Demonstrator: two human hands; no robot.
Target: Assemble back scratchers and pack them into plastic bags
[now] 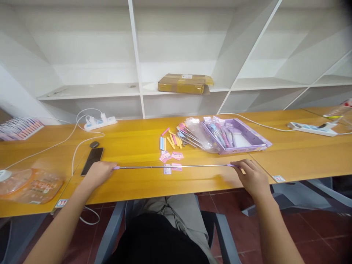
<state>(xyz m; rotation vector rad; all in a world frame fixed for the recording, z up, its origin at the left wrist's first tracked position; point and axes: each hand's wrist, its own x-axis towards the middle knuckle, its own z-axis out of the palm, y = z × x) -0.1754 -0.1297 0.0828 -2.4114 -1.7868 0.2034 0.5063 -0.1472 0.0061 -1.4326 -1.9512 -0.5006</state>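
Note:
A thin telescopic metal rod (198, 166), drawn out long, stretches level above the table's front part. Its left end is purple, and my left hand (99, 173) is closed around it. Fingers of my right hand (252, 177) pinch the other purple end. Small pink and purple printed cards (177, 156) lie behind and beneath the rod's middle. Farther back are short yellow, pink and blue tubes (171, 141), beside a bundle of metal rods (189, 137) with coloured, fork-like tips. A purple tray (254, 137) to their right holds several items in clear plastic bags (220, 134).
On the left are a black phone (92, 160), a power strip (100, 123) with white cables, an orange-and-clear plastic package (41, 185) and stacked cards (20, 128). A second power strip (312, 128) sits right. A cardboard box (184, 84) rests on the white shelf (110, 90).

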